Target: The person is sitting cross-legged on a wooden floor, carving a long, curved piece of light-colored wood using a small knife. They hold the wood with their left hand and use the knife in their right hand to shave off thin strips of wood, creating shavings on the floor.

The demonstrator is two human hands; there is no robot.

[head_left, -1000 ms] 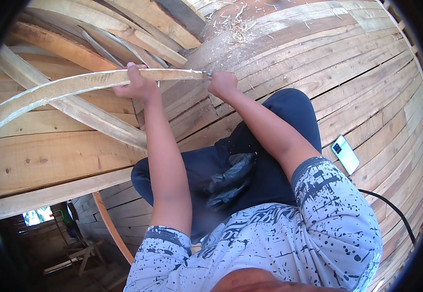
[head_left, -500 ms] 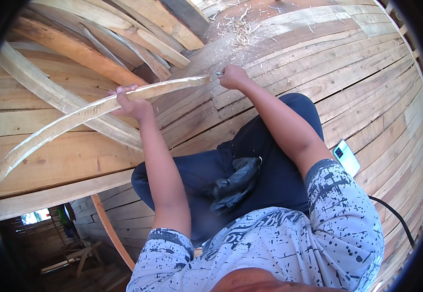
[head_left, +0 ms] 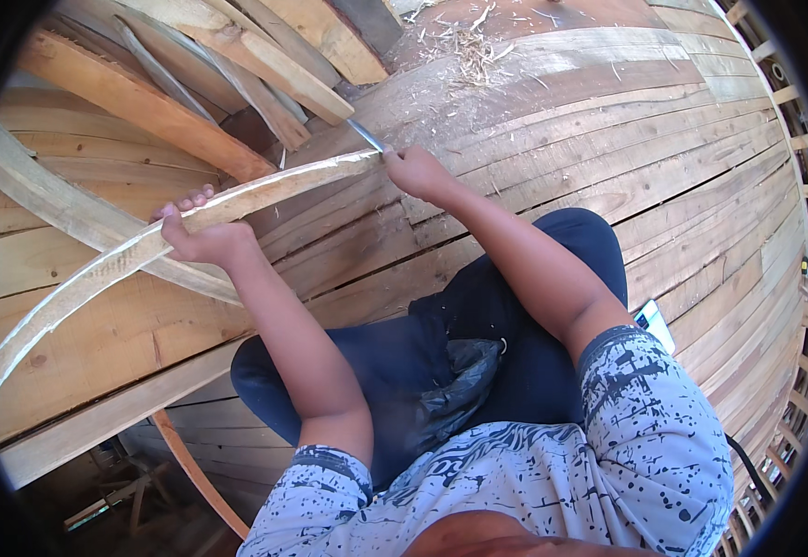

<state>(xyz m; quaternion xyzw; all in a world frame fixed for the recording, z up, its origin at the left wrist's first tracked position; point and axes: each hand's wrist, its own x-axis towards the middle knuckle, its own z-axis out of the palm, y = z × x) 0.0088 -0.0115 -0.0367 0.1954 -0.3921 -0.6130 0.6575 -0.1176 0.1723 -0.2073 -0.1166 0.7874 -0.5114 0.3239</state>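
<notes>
A long curved strip of wood slants across the left half of the head view, its upper edge pale and rough. My left hand is closed around it near the middle, thumb on the near side and fingertips over the far edge. By the strip's right end, my right hand grips a knife by its handle, which the fist hides. The knife blade points up and left, lying at or just past the strip's tip; whether it touches the wood I cannot tell.
Several boards and beams lie heaped at upper left, and another curved timber passes under the strip. Wood shavings litter the plank floor. A phone rests by my right leg. Past the ledge at lower left is a lower space.
My left hand has slid along the strip toward its left part. The right hand has moved slightly left and down, and the knife blade now shows more fully beside the strip's end.
</notes>
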